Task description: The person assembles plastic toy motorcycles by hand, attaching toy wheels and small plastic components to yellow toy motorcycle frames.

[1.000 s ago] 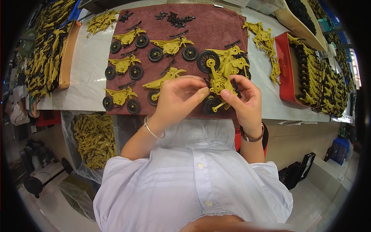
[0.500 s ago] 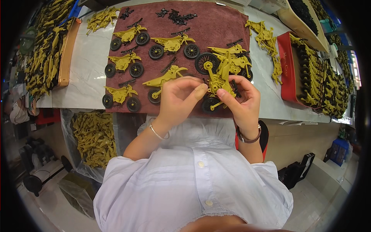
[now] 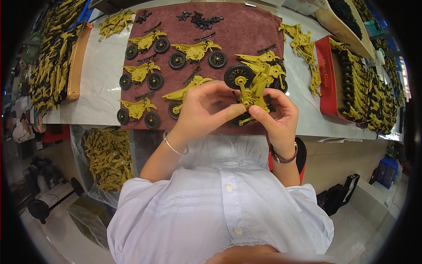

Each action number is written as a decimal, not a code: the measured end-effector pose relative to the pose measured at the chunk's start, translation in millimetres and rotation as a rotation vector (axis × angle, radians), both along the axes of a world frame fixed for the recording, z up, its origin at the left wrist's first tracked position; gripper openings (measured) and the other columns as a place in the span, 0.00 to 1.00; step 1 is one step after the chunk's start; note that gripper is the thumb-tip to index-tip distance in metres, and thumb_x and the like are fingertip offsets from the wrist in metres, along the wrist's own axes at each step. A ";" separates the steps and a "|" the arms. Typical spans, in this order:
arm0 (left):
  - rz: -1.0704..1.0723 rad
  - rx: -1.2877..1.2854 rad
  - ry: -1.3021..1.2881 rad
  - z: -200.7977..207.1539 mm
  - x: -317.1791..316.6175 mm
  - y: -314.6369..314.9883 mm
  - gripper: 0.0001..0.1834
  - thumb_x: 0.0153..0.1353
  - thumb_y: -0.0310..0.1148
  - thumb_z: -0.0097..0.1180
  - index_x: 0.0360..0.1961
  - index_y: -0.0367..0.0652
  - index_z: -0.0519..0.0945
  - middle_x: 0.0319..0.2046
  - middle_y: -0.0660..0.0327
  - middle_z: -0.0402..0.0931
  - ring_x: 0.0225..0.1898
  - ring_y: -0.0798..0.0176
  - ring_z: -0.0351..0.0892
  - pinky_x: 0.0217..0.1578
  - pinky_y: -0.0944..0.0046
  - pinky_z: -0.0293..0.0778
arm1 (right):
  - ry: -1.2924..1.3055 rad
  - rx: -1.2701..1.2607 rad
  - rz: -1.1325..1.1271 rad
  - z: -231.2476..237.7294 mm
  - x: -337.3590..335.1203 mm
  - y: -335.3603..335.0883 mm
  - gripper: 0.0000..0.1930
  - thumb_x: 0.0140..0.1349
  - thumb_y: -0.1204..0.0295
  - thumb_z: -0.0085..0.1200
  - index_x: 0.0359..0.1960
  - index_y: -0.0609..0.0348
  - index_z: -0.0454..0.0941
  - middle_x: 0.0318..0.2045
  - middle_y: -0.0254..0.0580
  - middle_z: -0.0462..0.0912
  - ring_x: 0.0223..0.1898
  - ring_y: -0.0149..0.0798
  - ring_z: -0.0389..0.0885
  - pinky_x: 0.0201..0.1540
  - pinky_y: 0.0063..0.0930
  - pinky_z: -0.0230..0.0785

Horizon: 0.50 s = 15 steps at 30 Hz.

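Note:
Over the near right part of the reddish-brown cloth, a yellow toy motorcycle is held up, tipped on end. A black spoked wheel shows at its upper left, and another, partly hidden, lies below it. My left hand is closed on its left side, thumb pressed to the body. My right hand grips the other side, its thumb low on the yellow part. A black piece sticks out by the right fingers. Just left of my left hand, another toy motorcycle lies partly covered by the fingers.
Several toy motorcycles lie on the cloth, with small black parts at its far edge. Yellow parts are piled to the right, beside a red box of toys. A bag of yellow pieces stands below the table at left.
The held motorcycle has tilted and come up slightly, its upper wheel now turned more toward me. My left thumb has moved right, closer to the right thumb.

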<state>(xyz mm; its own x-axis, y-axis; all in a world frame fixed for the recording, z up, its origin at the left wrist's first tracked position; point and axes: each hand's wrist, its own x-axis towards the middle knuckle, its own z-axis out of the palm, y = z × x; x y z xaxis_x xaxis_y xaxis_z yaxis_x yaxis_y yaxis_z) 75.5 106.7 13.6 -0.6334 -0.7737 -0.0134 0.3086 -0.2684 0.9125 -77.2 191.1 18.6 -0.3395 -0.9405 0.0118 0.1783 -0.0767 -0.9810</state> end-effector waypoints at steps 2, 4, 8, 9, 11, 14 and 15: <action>-0.027 -0.001 -0.036 0.6 -0.1 -3.0 0.08 0.49 0.19 0.60 0.31 0.30 0.76 0.33 0.60 0.73 0.37 0.69 0.74 0.39 0.70 0.72 | 0.016 -0.003 -0.004 -1.2 -0.8 0.5 0.16 0.48 0.82 0.61 0.40 0.69 0.73 0.36 0.39 0.78 0.37 0.27 0.75 0.39 0.18 0.69; -0.004 -0.352 -0.118 -6.5 1.1 -4.8 0.09 0.48 0.19 0.61 0.32 0.30 0.76 0.32 0.61 0.73 0.36 0.70 0.74 0.38 0.70 0.72 | 0.033 -0.008 -0.012 0.2 -0.9 1.0 0.16 0.48 0.82 0.61 0.40 0.69 0.73 0.36 0.39 0.78 0.38 0.27 0.75 0.39 0.18 0.69; -0.001 -0.123 -0.035 -8.8 2.8 1.3 0.11 0.47 0.20 0.63 0.33 0.30 0.76 0.33 0.61 0.73 0.36 0.71 0.73 0.38 0.70 0.72 | 0.038 -0.043 0.012 1.4 -0.8 1.7 0.16 0.46 0.83 0.61 0.39 0.69 0.74 0.36 0.38 0.78 0.38 0.27 0.75 0.39 0.19 0.69; -0.024 -0.123 -0.061 -7.7 3.9 -0.4 0.12 0.46 0.20 0.63 0.33 0.31 0.76 0.34 0.60 0.74 0.36 0.71 0.73 0.38 0.70 0.72 | 0.038 -0.037 0.021 1.5 -1.1 1.4 0.16 0.46 0.83 0.61 0.39 0.69 0.74 0.36 0.38 0.77 0.37 0.27 0.75 0.38 0.20 0.69; -0.045 -0.122 -0.086 -1.9 2.8 -2.6 0.12 0.46 0.20 0.64 0.34 0.31 0.77 0.35 0.60 0.74 0.36 0.71 0.73 0.38 0.70 0.72 | 0.144 -0.103 0.010 1.5 -1.3 0.6 0.16 0.45 0.83 0.62 0.38 0.68 0.75 0.35 0.39 0.78 0.36 0.28 0.75 0.37 0.20 0.68; 0.014 -0.295 0.036 4.5 2.5 -5.8 0.17 0.48 0.15 0.59 0.41 0.28 0.73 0.43 0.51 0.73 0.40 0.63 0.77 0.42 0.64 0.76 | 0.374 -0.205 -0.005 3.1 -3.0 -2.3 0.15 0.43 0.82 0.63 0.35 0.68 0.76 0.32 0.41 0.78 0.33 0.29 0.75 0.35 0.20 0.67; 0.015 -0.296 0.035 3.5 5.5 -5.9 0.17 0.48 0.15 0.59 0.41 0.28 0.73 0.43 0.51 0.73 0.40 0.63 0.77 0.42 0.64 0.76 | 0.500 -0.241 -0.008 4.4 -3.3 -3.4 0.15 0.41 0.82 0.64 0.34 0.68 0.76 0.31 0.42 0.79 0.32 0.30 0.75 0.34 0.20 0.66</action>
